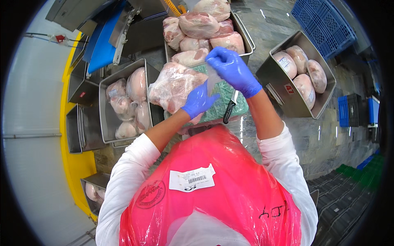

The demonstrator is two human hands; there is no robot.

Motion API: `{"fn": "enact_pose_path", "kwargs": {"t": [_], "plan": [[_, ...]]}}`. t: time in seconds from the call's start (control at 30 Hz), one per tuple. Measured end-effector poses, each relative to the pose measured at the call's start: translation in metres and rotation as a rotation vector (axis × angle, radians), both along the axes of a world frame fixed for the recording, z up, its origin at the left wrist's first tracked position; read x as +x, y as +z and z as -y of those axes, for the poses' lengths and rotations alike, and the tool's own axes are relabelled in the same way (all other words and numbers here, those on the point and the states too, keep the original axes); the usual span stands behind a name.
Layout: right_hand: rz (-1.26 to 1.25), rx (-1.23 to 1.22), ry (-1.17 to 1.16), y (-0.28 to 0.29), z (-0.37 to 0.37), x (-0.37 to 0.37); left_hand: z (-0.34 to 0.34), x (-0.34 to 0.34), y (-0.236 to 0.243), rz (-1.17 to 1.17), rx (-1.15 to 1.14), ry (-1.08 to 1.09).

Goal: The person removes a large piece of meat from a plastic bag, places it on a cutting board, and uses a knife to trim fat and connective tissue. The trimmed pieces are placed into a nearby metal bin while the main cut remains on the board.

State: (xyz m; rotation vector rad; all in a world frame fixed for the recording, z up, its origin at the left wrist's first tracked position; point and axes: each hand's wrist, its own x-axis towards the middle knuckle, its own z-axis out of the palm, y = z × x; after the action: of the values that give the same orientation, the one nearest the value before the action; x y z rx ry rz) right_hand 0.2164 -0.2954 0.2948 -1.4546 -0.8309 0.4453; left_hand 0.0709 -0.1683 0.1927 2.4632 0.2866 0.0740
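A large piece of raw meat in clear plastic lies in front of me, on the left part of a green, film-covered work surface. My left hand, in a blue glove, rests against the meat's right edge with its fingers stretched and thumb apart. Farther up and to the right, my right hand, also gloved in blue, is closed around clear plastic film. The film stretches down from its fingers toward the left hand. A black-handled knife lies on the green surface below the right hand.
Beyond the surface, a metal bin is heaped with wrapped meat. More metal bins of meat stand at the left and right. A blue crate is at the far right, and a blue conveyor belt at the upper left.
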Motion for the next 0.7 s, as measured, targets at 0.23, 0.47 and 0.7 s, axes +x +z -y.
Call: {"fn": "enact_pose_path", "kwargs": {"t": [0.23,0.47,0.7], "plan": [[0.027,-0.063,-0.070,-0.064,0.044,0.015,-0.054,-0.014,0.016,0.014,-0.523,0.165],[0.182,-0.318,-0.205,-0.190,0.016,-0.058,-0.046,-0.039,0.006,0.170,-0.374,-0.064],[0.535,-0.498,-0.288,-0.237,-0.023,0.010,-0.059,-0.042,-0.022,-0.126,0.124,0.012]]}}
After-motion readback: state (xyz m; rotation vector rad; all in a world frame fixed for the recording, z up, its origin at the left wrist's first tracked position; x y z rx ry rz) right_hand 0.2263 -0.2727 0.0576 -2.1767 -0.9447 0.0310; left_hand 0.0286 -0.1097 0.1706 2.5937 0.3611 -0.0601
